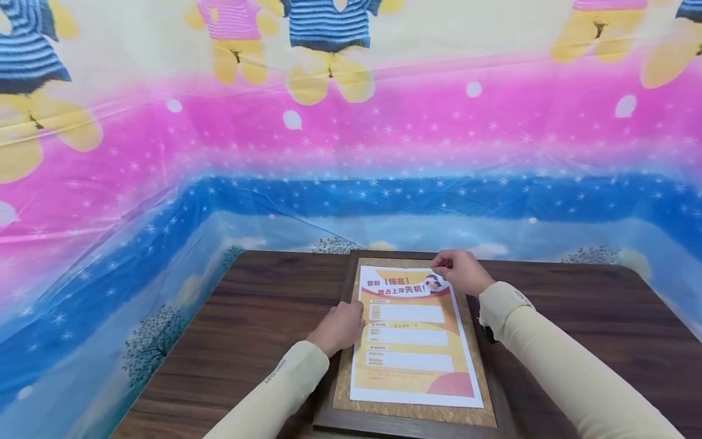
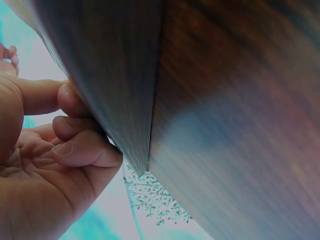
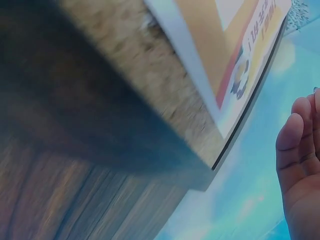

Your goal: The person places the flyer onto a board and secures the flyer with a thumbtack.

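Observation:
A printed poster (image 1: 411, 378), yellow and red with white boxes, lies on a brown-framed cork board (image 1: 488, 414). My left hand (image 1: 340, 326) is at the poster's left edge. The left wrist view shows its curled fingers (image 2: 82, 147) beside the board's raised side, with thumb and forefinger close together at the top edge; the exact contact is hidden. My right hand (image 1: 463, 271) is over the poster's upper right corner, thumb and forefinger close together. Whether anything is between them is too small to tell. Its other fingers (image 3: 295, 145) show off the board in the right wrist view.
The board lies on a dark wooden table (image 1: 258, 305), near its far edge. Behind and around hangs a patterned cloth (image 1: 356, 152) in pink and blue, with printed bears and snowflakes.

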Demonstrator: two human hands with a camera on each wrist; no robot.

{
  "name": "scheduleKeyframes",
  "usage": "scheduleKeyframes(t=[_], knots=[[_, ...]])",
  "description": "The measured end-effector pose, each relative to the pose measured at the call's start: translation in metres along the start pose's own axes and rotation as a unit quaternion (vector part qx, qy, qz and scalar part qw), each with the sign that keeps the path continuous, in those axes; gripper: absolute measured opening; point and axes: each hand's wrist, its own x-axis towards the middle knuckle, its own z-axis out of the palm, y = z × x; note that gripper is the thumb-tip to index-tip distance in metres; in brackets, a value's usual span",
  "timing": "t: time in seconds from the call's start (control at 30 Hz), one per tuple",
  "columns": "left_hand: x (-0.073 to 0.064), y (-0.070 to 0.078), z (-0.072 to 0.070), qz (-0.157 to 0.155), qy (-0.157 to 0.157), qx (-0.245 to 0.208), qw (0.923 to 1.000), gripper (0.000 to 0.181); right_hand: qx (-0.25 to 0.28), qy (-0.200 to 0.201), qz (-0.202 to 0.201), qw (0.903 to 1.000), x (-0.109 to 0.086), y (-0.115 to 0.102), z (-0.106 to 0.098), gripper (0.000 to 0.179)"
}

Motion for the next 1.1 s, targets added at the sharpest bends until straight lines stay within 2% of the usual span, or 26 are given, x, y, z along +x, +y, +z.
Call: scheduleKeyframes(t=[0.17,0.3,0.5,0.73,0.9,1.1], knots=[[-0.001,0.0,0.002,0.012,0.004,0.025,0.9996,0.018,0.01,-0.008,0.008,0.9999,0.009,-0.006,0.009,0.01],[-0.002,0.0,0.003,0.006,-0.001,0.03,0.9995,0.017,0.025,-0.019,0.012,0.9994,0.016,-0.009,0.015,0.009],[-0.004,-0.002,0.007,0.021,0.013,0.045,0.9987,0.014,0.037,-0.027,0.009,0.9989,0.024,-0.014,0.022,0.01],[-0.008,-0.004,0.007,0.03,0.028,0.067,0.9969,0.031,0.043,-0.04,0.037,0.9976,0.037,-0.012,0.036,0.014],[-0.009,-0.007,0.006,0.042,0.043,0.079,0.9951,0.032,0.041,-0.049,0.03,0.9975,0.048,-0.009,0.043,0.016],[-0.01,-0.006,0.006,0.043,0.039,0.098,0.9935,0.036,0.025,-0.044,0.036,0.9981,0.055,-0.007,0.047,0.014]])
